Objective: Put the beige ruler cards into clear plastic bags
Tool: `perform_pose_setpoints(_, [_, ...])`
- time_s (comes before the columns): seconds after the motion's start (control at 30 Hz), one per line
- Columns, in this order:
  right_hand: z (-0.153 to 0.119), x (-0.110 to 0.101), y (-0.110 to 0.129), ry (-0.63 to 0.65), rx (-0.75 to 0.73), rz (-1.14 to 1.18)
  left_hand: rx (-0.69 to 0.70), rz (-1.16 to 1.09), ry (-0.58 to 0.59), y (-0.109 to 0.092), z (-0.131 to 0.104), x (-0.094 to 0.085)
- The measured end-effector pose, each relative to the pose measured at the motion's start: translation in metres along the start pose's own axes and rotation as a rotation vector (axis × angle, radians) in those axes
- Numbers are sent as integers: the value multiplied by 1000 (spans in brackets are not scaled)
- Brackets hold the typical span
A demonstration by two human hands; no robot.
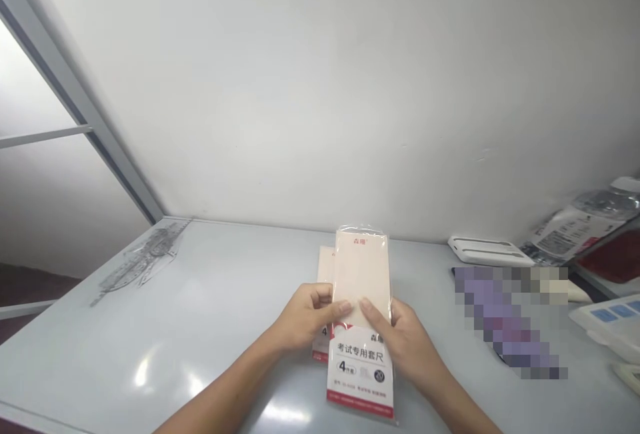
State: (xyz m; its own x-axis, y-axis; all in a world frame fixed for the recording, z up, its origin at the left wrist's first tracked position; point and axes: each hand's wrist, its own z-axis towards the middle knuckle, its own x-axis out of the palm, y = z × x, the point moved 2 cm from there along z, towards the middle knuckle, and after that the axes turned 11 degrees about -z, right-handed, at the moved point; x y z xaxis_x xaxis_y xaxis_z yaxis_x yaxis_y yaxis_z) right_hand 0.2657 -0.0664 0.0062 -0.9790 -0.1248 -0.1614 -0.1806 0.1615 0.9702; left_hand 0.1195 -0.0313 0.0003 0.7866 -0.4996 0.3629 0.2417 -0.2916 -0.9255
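Both my hands hold a ruler set packet (361,367), a clear sleeve with a cream upper part and a white and red printed lower part. My left hand (307,317) grips its left edge, thumb on the front and fingers curled behind. On the right edge, my right hand (407,341) is closed the same way, thumb flat on the cream part. A second, matching packet (325,264) shows partly behind the first, to its left; whether it is held or lies on the table cannot be made out. Clear rulers (145,257) with black markings lie at the table's far left.
The grey table (220,301) meets a white wall (300,87) at the back. To the right are a white device (490,252), a blurred purple item (500,327), a plastic bottle (590,221) lying tilted, and a white box (610,324). A metal frame (100,127) stands left.
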Motion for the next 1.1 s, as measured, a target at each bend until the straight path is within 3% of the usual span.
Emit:
perform_pose_setpoints(0.37, [5, 9, -5, 11, -62, -23, 93, 73, -173, 2, 5, -7])
perform_pose_setpoints(0.43, [6, 2, -9, -33, -42, -207, 128, 203, -277, 4, 5, -14])
perform_pose_setpoints(0.53, [9, -18, -14, -220, 20, -618, 228, 445, -538, 4, 5, -33])
perform_pose_setpoints(0.6, [11, -28, -16, -240, 53, -741, 263, 529, -639, 3, 5, -45])
perform_pose_setpoints(0.73, [13, -32, -17, -218, 64, -820, 204, 613, -576, 4, 9, -59])
perform_pose_setpoints(0.87, [14, -28, -21, -254, 5, -830, 120, 704, -502, 4, 8, -55])
perform_pose_setpoints(1.03, [13, -21, -22, 44, 28, -698, 21, 831, -441, 6, 5, -45])
perform_pose_setpoints(1.1, [13, -22, -20, 84, 51, -668, -24, 870, -430, 5, 5, -44])
